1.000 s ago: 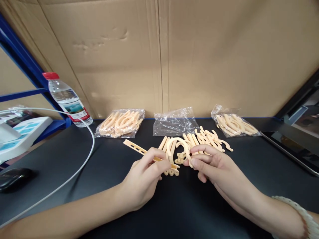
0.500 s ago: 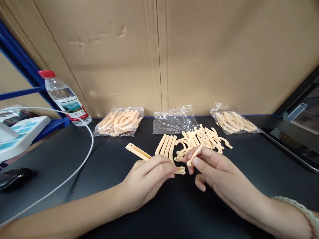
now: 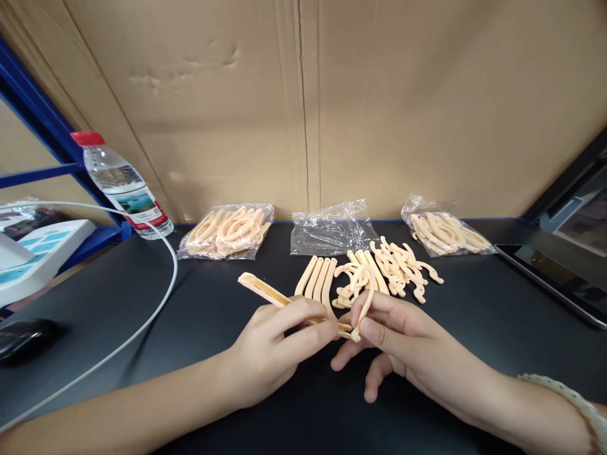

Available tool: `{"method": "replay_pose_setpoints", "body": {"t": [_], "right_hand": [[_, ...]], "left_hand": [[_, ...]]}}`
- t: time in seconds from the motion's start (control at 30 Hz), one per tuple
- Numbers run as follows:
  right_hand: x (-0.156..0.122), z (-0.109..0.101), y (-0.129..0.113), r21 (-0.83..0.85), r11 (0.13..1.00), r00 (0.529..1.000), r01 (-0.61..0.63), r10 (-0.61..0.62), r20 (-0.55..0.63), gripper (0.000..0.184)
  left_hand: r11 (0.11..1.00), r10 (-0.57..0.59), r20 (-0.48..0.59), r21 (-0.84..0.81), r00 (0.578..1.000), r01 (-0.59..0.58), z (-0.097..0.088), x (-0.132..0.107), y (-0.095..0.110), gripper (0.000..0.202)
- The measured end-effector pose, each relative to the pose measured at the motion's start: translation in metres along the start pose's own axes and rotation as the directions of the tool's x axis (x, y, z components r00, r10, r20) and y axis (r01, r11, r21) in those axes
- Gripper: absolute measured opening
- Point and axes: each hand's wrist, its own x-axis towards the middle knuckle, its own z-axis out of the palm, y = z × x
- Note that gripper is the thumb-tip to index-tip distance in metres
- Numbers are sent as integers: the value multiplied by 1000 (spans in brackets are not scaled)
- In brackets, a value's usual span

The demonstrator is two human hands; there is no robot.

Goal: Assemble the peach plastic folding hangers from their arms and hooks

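Note:
My left hand pinches a long peach plastic strip that points up and to the left over the black table. My right hand pinches a curved peach hook piece and holds its lower end against the near end of the strip. Just behind the hands lie a few straight strips side by side and a loose pile of hook pieces.
Two sealed bags of peach parts and an empty clear bag lie along the cardboard wall. A water bottle, a white cable and a dark mouse are at the left; a tablet lies at the right.
My right hand lifted a hook piece from the pile and brought it down to the near end of the strip. My left hand kept the strip, shifting slightly.

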Motion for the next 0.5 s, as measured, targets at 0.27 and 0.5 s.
{"method": "replay_pose_setpoints", "body": {"t": [0.27, 0.5], "right_hand": [[-1, -4, 1, 62, 997, 995, -54, 49, 84, 18], [0, 0, 0, -8, 999, 998, -54, 54, -34, 26]], "left_hand": [[989, -64, 44, -129, 997, 69, -4, 11, 6, 21], [999, 7, 12, -38, 1000, -7, -1, 6, 5, 21]]}}
